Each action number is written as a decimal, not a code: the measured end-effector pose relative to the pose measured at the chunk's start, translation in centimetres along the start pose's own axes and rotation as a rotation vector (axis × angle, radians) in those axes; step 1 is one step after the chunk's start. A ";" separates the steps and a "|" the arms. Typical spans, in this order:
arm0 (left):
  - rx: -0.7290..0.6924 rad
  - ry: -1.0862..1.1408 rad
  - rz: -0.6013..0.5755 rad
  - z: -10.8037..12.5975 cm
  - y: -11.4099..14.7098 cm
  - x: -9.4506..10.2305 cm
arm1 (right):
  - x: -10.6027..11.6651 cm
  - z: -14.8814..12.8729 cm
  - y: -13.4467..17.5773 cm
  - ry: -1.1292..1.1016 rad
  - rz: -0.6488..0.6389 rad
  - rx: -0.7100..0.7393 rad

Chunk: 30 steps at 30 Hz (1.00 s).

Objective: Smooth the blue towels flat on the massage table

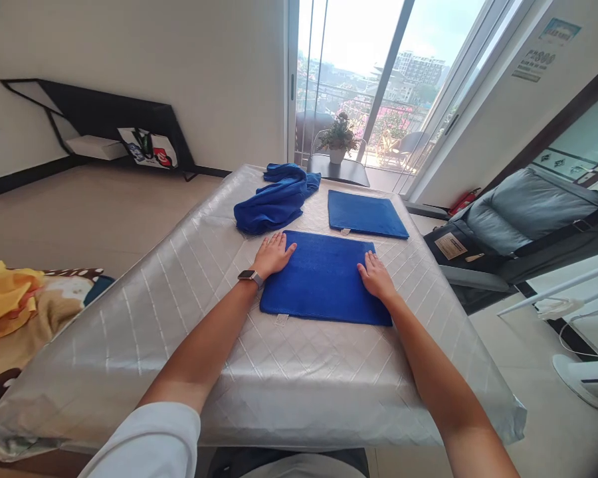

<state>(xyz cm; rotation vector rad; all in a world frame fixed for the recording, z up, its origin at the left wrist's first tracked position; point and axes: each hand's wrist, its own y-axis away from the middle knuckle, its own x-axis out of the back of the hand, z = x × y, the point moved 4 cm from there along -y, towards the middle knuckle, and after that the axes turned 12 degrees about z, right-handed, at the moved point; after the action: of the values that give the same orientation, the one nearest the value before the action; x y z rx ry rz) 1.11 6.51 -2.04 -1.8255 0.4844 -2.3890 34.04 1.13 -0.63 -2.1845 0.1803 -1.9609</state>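
Observation:
A blue cloth [323,279], spread flat as a rectangle with a small white tag at its near left edge, lies in front of me. My left hand [273,254], with a watch on its wrist, rests flat on the cloth's upper left side, fingers stretched out. On the upper right edge lies my right hand [376,275], also flat with its fingers extended. Just beyond is a second flat blue cloth [366,214], tagged too. A crumpled blue cloth [278,199] sits to its left, touched by neither hand.
A shiny silver quilted cover [179,318] spans the table. Behind it stand a chair with a potted plant [337,136] and a glass sliding door. Grey seating with a cushion [533,206] is at right. Yellow fabric [4,299] lies at left.

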 end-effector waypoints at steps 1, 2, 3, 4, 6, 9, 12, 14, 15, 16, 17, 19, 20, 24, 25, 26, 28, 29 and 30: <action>0.004 0.006 -0.006 -0.1 0.0 0.1 | -0.3 0.0 0.3 0.003 -0.023 -0.016; 0.013 0.007 -0.007 -0.3 0.1 0.2 | -0.4 0.0 0.4 0.005 -0.038 -0.028; 0.019 0.002 0.008 -0.4 0.1 0.5 | -0.5 0.0 0.5 0.005 -0.046 -0.036; 0.019 -0.008 0.039 -0.3 0.2 0.9 | -0.6 -0.1 0.5 0.002 -0.049 -0.039; -0.003 -0.033 0.124 0.4 0.5 1.8 | -0.5 -0.2 0.5 -0.009 -0.048 -0.040; -0.156 -0.023 0.191 4.0 1.6 2.6 | -0.2 -0.4 0.6 -0.027 -0.034 -0.040; -0.424 0.035 0.128 10.4 3.5 2.0 | -0.1 -0.6 0.7 -0.033 -0.018 -0.041; -0.552 0.068 0.071 15.0 4.1 1.0 | -0.1 -0.6 0.8 -0.034 -0.011 -0.035; -0.577 0.081 0.043 17.1 4.1 0.4 | -0.1 -0.6 0.9 -0.033 -0.008 -0.029; -0.570 0.091 0.015 18.8 3.7 -0.2 | -0.1 -0.6 1.0 -0.031 -0.006 -0.020; -0.539 0.098 -0.013 20.3 3.1 -0.8 | 0.0 -0.6 1.0 -0.028 -0.006 -0.013; -0.440 0.109 -0.061 22.2 1.7 -2.0 | 0.1 -0.6 1.1 -0.025 -0.009 -0.003; -0.391 0.112 -0.081 22.6 1.0 -2.5 | 0.1 -0.6 1.1 -0.027 -0.011 0.000; -0.272 0.101 -0.090 21.1 0.0 -3.6 | 0.1 -0.5 1.0 -0.059 -0.003 -0.009; -0.252 0.091 -0.081 20.1 0.1 -3.5 | 0.0 -0.5 0.9 -0.067 -0.002 -0.013; -0.234 0.079 -0.072 18.9 0.3 -3.4 | 0.0 -0.5 0.9 -0.074 -0.002 -0.018; -0.198 0.045 -0.065 16.0 0.9 -2.8 | -0.2 -0.5 0.8 -0.084 0.001 -0.025; -0.181 0.023 -0.065 14.5 1.3 -2.4 | -0.2 -0.5 0.8 -0.087 0.005 -0.028; -0.164 0.000 -0.065 12.9 1.7 -1.9 | -0.2 -0.5 0.8 -0.088 0.007 -0.031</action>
<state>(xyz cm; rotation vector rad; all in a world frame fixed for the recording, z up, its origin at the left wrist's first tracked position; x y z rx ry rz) 13.75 2.97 -1.32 -1.9351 0.6496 -2.4574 33.54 0.39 -0.98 -2.2812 0.2067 -1.8660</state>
